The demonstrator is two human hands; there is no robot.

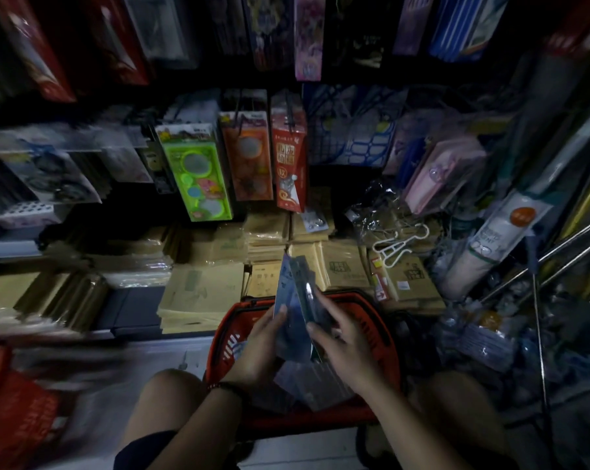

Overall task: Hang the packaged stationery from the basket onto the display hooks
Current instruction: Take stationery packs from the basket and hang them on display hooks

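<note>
Crouches over a red basket (pixel 371 320) set on the floor between the knees, close against a low shelf. Grips a small fan of packaged stationery (pixel 295 283) just above the basket's mouth: left hand (pixel 263 344) with thumb on the front of a bluish packet and fingers behind it, right hand (pixel 348 347) curled round the edge of a darker packet just beside. Holds the packets upright, tops tilted toward the shelf. Inside the basket, under the hands: more clear-wrapped packets (pixel 307 381) in a loose heap (print too blurred to read). Beyond the basket, stacks of brown exercise books (pixel 202 293) on the shelf; above them, hanging side by side, a green pack (pixel 198 174), an orange pack (pixel 249 157) and a red pack (pixel 288 157). At lower left, blurred, a second red basket (pixel 12 401).
</note>
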